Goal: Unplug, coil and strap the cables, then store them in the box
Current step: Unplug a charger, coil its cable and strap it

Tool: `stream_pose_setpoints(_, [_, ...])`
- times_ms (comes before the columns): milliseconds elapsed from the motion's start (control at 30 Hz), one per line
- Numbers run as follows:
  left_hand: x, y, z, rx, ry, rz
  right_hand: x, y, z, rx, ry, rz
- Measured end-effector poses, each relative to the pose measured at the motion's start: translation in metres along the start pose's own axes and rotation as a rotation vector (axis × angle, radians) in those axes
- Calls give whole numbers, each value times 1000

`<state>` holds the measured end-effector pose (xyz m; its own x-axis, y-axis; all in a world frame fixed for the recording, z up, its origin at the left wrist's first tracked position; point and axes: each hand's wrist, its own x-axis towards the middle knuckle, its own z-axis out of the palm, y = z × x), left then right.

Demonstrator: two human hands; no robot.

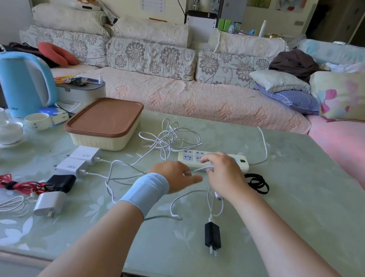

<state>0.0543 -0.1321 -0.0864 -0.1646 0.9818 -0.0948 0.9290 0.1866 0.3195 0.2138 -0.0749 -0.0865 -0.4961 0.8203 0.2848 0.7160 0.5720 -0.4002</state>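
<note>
Open room for me is the bare bench [293,221] on the right and the near edge. The black plug [212,235] sits near-middle, with white cables [170,137] looping round it and tangled between the box [105,124] and the power strip [240,162]. Black straps [257,183] lie just right of the strip. The left is crowded: chargers [82,160], kettle [22,84], cups [0,132].

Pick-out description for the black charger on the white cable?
On the pale green glass-topped table, look toward the front edge, left of the bare right forearm. The small black charger lies there alone, prongs toward the camera, white cable at its far end; the other black charger sits far left, beside a red cable bundle.
</note>
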Motion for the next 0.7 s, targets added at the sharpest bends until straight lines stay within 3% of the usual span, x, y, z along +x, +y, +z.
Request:
stream_pose_setpoints(67, [2,-3,-9,-214,66,-19,3,7,-5,-4,80,51])
stream_pose_setpoints(133, [3,-3,-17,-261,221,-19,5,15,-12,-49,130,105])
stream_pose_setpoints(233, [4,-9,-28,-299,492,-112,4,26,-21,-96,88,213])
stream_pose_setpoints(300, [4,-19,-34,-366,608,-165,3,31,-26,7,33,294])
stream_pose_setpoints(467, [3,-32,-27,-126,858,-120,-5,20,-31,411,-35,268])
stream_pose_setpoints(567, [3,-31,-21,31,885,-148,-10,2,-30,526,29,316])
stream_pose_setpoints(633, [2,-25,-16,37,888,-10,-12,-8,-31,489,111,297])
stream_pose_setpoints(700, [-2,-9,-14,-101,876,289,-14,-19,-32,397,138,214])
